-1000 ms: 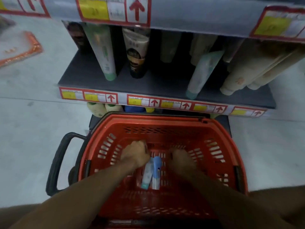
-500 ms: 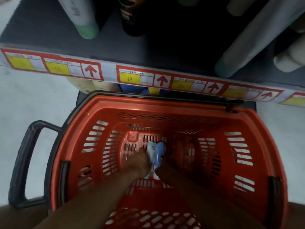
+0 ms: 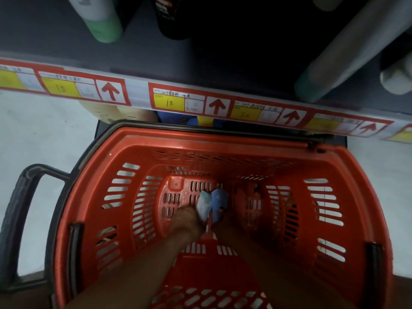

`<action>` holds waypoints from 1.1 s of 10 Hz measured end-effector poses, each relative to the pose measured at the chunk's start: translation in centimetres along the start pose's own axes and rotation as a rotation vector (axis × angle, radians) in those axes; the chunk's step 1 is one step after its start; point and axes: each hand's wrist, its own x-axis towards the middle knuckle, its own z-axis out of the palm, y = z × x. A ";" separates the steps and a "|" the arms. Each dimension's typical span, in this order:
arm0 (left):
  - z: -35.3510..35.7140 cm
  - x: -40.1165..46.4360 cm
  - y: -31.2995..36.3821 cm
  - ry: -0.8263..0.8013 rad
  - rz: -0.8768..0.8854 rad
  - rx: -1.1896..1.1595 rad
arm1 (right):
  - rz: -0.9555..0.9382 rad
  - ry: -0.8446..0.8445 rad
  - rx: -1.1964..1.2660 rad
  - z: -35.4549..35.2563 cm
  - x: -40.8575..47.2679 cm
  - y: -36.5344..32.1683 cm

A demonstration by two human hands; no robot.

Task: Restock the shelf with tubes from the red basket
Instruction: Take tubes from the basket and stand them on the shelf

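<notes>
The red basket (image 3: 93,197) fills the lower part of the head view, with both my arms reaching down to its bottom. A pale white-teal tube (image 3: 204,204) and a blue tube (image 3: 219,205) stand side by side near the basket's middle. My left hand (image 3: 186,221) is closed around the lower part of the pale tube. My right hand (image 3: 225,228) sits at the base of the blue tube and appears closed on it, though its fingers are dark and hard to make out. The dark shelf (image 3: 223,72) runs across the top.
Tubes stand on the shelf: a green-capped tube (image 3: 102,21) at left, a dark tube (image 3: 171,18) beside it, a leaning grey tube (image 3: 347,52) at right. Red-and-yellow price labels (image 3: 169,101) line the shelf edge. A black basket handle (image 3: 20,219) juts left over the pale floor.
My head has dropped closer to the basket, so the shelf slid up out of view. Both hands moved deeper and closed around the two tubes, which now stand more upright.
</notes>
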 end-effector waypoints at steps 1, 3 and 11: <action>-0.8 -0.5 0.1 -0.010 -0.032 -0.084 | 0.048 -0.014 0.014 -3.0 -3.1 -1.9; -3.4 -2.6 0.8 0.003 -0.010 -0.159 | 0.072 0.064 0.091 -3.9 -4.4 -2.0; -13.8 -21.1 7.8 0.432 0.473 -0.296 | -0.280 0.631 0.301 -14.7 -22.5 -3.2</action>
